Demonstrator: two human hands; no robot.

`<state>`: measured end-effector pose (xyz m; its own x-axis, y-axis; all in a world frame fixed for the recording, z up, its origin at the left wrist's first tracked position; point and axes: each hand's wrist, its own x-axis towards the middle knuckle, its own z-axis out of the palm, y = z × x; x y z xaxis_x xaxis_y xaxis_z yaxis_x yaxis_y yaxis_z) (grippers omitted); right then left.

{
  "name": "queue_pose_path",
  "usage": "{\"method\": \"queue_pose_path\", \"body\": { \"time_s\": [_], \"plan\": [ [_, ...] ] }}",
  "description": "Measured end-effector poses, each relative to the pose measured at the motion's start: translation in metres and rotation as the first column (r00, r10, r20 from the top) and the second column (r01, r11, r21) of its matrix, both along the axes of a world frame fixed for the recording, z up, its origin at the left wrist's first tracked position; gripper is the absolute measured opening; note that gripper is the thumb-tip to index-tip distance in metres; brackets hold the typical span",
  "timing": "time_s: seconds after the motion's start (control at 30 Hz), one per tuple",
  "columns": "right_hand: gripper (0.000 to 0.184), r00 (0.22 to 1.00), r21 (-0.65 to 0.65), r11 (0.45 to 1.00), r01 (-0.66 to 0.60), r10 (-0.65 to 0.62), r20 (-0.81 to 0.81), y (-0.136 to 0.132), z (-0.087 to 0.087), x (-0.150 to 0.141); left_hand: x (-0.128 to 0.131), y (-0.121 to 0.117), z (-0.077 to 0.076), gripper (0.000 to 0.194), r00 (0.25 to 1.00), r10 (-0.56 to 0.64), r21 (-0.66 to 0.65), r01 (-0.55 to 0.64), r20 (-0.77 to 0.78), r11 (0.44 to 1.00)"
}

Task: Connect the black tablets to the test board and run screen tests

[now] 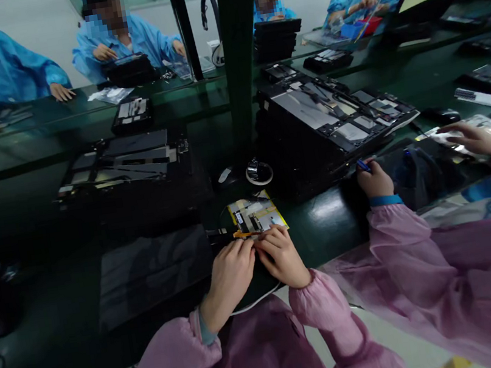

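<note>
My left hand (234, 275) and my right hand (284, 258) meet at the front edge of the dark green bench, fingers closed and fingertips nearly touching. An orange flex cable (244, 234) runs at the fingertips of both, and they pinch it; its lower side is hidden by the fingers. Just beyond lies a flat silvery battery pack (261, 211) with yellow edges and a white label, its near edge close to my right fingers. Left of my hands, a dark grey flat sheet (152, 271) rests on the bench.
Stacks of opened tablet-like devices stand at left (131, 161) and right (321, 108). A small round metal-and-white object (259, 171) sits between them. At right, a co-worker's hand (376, 180) grips a blue tool. A green post (240, 43) rises ahead; people in blue work across the bench.
</note>
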<state>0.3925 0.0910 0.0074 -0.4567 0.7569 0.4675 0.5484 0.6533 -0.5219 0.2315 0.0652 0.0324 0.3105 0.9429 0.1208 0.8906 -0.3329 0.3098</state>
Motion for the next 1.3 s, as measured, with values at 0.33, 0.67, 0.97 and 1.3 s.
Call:
{"method": "queue_pose_path", "body": {
  "time_s": [0.33, 0.67, 0.97, 1.3],
  "plan": [
    [0.016, 0.997, 0.017, 0.997, -0.075, 0.075, 0.027, -0.001, -0.005, 0.000, 0.007, 0.001, -0.007, 0.017, 0.973, 0.070, -0.144, -0.038, 0.221, 0.989],
    [0.014, 0.993, 0.035, 0.995, -0.098, 0.095, 0.075, -0.002, -0.001, -0.002, 0.008, -0.001, -0.016, 0.023, 0.951, 0.100, -0.170, -0.052, 0.293, 0.984],
    [0.015, 0.995, 0.001, 0.996, -0.090, 0.090, 0.052, 0.000, 0.000, -0.002, -0.002, 0.000, -0.016, 0.019, 0.906, 0.032, -0.140, 0.031, 0.423, 0.990],
    [0.019, 0.993, -0.085, 0.990, -0.114, 0.115, 0.004, -0.001, 0.005, 0.000, -0.003, -0.003, -0.013, 0.030, 0.911, 0.019, -0.171, 0.056, 0.412, 0.984]
  ]
}}
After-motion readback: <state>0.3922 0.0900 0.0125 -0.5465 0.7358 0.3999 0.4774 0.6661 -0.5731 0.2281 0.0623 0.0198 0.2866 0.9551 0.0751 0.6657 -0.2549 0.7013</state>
